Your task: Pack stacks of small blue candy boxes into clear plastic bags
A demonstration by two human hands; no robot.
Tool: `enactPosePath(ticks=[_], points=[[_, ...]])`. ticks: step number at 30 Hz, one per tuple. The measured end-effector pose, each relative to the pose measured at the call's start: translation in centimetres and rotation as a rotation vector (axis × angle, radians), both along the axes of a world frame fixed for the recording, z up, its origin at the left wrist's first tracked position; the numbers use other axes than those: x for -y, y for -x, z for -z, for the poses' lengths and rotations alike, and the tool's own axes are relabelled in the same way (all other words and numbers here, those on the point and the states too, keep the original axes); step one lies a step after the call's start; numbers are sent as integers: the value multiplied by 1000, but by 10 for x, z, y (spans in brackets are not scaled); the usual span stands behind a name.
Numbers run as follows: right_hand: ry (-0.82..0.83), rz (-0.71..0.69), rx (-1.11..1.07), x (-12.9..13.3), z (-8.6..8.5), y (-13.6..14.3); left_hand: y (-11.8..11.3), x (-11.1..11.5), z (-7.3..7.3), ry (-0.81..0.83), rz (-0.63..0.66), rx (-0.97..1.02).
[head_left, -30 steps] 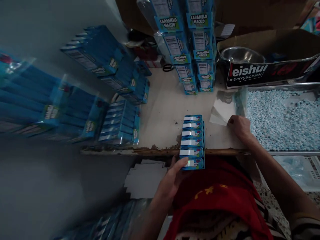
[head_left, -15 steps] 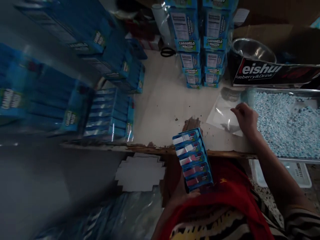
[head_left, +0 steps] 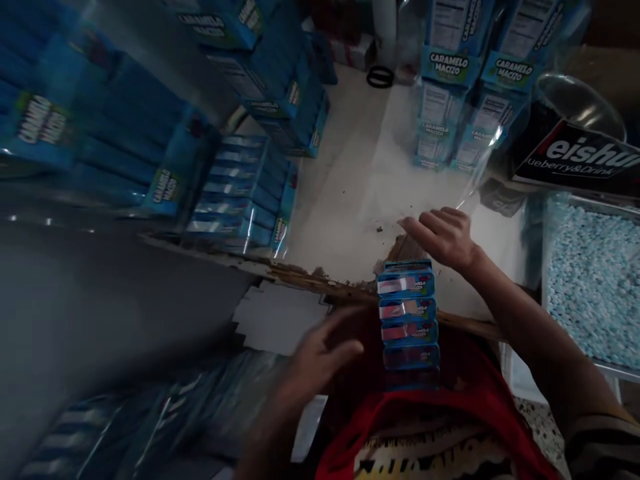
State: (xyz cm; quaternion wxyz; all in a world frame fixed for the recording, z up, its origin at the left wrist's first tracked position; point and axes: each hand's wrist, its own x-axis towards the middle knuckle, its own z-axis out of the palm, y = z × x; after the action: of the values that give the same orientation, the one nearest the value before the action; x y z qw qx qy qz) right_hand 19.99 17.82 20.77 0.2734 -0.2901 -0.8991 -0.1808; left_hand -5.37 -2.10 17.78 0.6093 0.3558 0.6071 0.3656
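A blue display box of candy packs (head_left: 409, 310) rests at the table's front edge, against the red apron (head_left: 470, 353). Just left of it is my left hand (head_left: 320, 363), blurred, thumb and fingers apart, apart from the box and holding nothing. Above the box, my right hand (head_left: 443, 237) has its fingers closed on a clear plastic bag (head_left: 395, 150). The bag's see-through film spreads over the table in front of the stacked boxes; its exact edges are hard to make out.
Wrapped stacks of blue candy boxes (head_left: 245, 187) stand at left, more boxes (head_left: 447, 67) at the back. A tray of pale blue candies (head_left: 590, 280) lies right, below a black carton (head_left: 575, 153) with a metal bowl (head_left: 580, 107). Black scissors handles (head_left: 380, 77) lie behind.
My right hand has moved left from beside the candy tray, bringing the plastic bag along. My left hand has let go of the display box and moved left. The view has turned.
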Motion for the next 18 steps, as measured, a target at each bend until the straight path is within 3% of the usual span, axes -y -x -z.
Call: enactPosePath(ticks=[2, 4, 7, 9, 11, 14, 18], points=[[197, 35, 160, -19, 22, 4, 5, -32, -16, -268, -161, -294], [339, 27, 264, -29, 36, 3, 2, -72, -22, -629, -209, -604], [409, 17, 288, -31, 45, 0, -9, -132, -16, -1002, 105, -899], [412, 45, 244, -30, 47, 0, -14, -163, -5, -1082, 317, -996], [418, 43, 210, -28, 49, 1, -16, -181, 4, -1087, 422, -1060], [430, 5, 206, -28, 49, 2, -12, -190, 13, -1076, 459, -1165], [432, 37, 256, -22, 42, -7, -3, -185, 17, -1112, 507, -1348]])
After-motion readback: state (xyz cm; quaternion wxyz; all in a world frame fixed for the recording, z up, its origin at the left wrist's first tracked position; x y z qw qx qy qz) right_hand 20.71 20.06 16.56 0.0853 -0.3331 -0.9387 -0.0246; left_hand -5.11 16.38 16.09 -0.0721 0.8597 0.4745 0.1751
